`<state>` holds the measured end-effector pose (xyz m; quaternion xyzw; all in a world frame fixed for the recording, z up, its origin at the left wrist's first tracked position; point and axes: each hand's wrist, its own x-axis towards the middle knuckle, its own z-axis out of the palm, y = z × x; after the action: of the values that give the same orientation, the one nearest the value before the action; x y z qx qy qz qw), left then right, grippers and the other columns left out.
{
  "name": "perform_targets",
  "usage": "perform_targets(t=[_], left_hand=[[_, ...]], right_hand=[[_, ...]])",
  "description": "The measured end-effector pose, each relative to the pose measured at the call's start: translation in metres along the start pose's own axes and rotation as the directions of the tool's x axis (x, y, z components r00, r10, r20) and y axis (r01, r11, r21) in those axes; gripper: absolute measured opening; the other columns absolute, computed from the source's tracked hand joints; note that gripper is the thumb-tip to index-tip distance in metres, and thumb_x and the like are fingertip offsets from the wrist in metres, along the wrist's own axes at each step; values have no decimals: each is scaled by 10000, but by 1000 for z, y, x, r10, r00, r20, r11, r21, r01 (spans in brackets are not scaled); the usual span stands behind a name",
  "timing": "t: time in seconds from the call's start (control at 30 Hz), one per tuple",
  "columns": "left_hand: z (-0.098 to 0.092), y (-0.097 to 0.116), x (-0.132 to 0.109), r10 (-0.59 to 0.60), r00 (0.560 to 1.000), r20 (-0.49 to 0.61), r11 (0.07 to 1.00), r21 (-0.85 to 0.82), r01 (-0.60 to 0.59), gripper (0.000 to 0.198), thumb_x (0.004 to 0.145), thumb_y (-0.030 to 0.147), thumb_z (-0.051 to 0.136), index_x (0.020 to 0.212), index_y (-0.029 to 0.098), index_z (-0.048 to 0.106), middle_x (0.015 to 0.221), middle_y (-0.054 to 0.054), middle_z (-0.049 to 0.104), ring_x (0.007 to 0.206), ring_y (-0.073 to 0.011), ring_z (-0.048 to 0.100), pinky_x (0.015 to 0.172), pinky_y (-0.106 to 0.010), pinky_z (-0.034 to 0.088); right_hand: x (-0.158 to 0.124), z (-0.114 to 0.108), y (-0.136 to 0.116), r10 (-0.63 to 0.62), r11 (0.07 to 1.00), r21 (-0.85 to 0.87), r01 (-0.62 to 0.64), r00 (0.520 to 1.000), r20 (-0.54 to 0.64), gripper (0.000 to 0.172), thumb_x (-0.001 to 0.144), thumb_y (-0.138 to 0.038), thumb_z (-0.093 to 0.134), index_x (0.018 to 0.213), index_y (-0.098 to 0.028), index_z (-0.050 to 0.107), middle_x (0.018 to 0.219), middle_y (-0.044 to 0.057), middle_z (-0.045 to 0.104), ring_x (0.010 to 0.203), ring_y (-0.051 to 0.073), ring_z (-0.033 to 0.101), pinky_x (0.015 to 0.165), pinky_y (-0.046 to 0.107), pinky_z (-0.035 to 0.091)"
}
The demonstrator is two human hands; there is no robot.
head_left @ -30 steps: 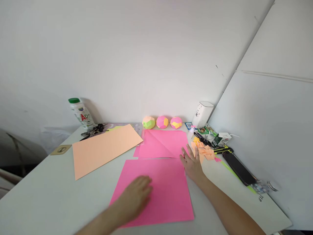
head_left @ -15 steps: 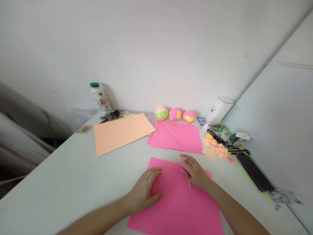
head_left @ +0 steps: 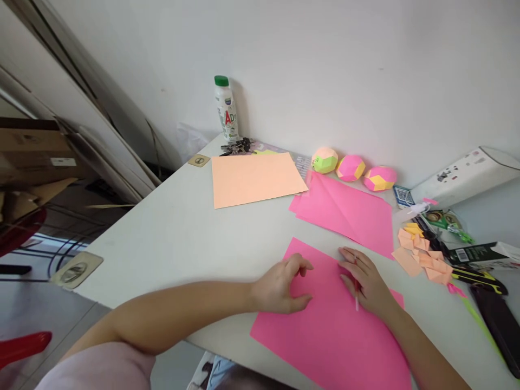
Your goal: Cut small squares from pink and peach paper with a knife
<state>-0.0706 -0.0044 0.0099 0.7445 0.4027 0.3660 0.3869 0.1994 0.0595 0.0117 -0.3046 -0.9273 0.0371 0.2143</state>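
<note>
A sheet of pink paper (head_left: 325, 330) lies flat on the white table before me. Over its left edge is my left hand (head_left: 284, 284), fingers curled and thumb held apart, with nothing in it. My right hand (head_left: 368, 284) rests at the sheet's right side, closed around a thin pen (head_left: 357, 303) with a clear and reddish barrel; its upper end shows between the fingers. Beyond the hands lie more pink sheets (head_left: 349, 208), creased across, and a peach sheet (head_left: 255, 179) to their left.
Three faceted paper balls (head_left: 351, 168) sit by the wall. A white bottle (head_left: 227, 111) with a green cap stands beside keys (head_left: 239, 145). On the right are folded peach papers (head_left: 430, 260), a cutter knife (head_left: 479, 277), a black phone (head_left: 498, 319) and a white box (head_left: 459, 176).
The view has swung left, so things appear farther right. My left hand has lifted and curled its fingers above the paper's left edge. My right hand keeps the pen.
</note>
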Motion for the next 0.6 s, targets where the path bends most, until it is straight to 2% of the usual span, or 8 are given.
perform_targets(t=[0.1, 0.2, 0.3, 0.4, 0.6], left_hand=[[-2, 2, -1, -32, 999, 16, 999, -40, 33, 195, 707, 184, 588, 757, 209, 402, 672, 53, 443, 542, -83, 396, 496, -213, 356], [-2, 3, 0, -22, 996, 91, 997, -77, 29, 339, 669, 60, 505, 543, 214, 230, 488, 92, 260, 441, -63, 258, 442, -210, 259], [-3, 4, 1, -18, 991, 136, 994, -104, 33, 392, 584, 2, 470, 492, 212, 152, 443, 93, 183, 424, -65, 197, 427, -225, 217], [-6, 5, 2, -35, 989, 141, 991, -125, 53, 404, 565, -1, 461, 488, 216, 129, 444, 91, 134, 431, -74, 143, 420, -243, 181], [-13, 8, 5, -54, 986, 156, 982, -170, 81, 371, 611, -19, 433, 536, 225, 165, 467, 87, 238, 434, -69, 245, 435, -234, 217]], right_hand=[[1, 1, 2, 12, 1000, 13, -12, 1000, 11, 256, 886, -190, 516, 1136, -230, 553, 1268, 112, 586, 1197, 268, 523, 941, 483, 486], [1, 1, 3, 24, 999, 24, -25, 999, 26, 246, 886, -198, 519, 1127, -236, 556, 1275, 108, 582, 1211, 272, 513, 946, 491, 483], [1, 2, 5, 23, 999, 32, -24, 999, 32, 255, 881, -193, 531, 1132, -237, 553, 1282, 110, 576, 1216, 283, 507, 941, 501, 486], [1, 2, 6, 23, 999, 36, -25, 999, 44, 263, 879, -191, 536, 1137, -239, 550, 1298, 108, 563, 1222, 293, 501, 945, 512, 482], [3, 2, 5, 25, 998, 59, -28, 998, 51, 292, 872, -167, 546, 1154, -244, 538, 1297, 112, 557, 1221, 294, 498, 941, 517, 478]])
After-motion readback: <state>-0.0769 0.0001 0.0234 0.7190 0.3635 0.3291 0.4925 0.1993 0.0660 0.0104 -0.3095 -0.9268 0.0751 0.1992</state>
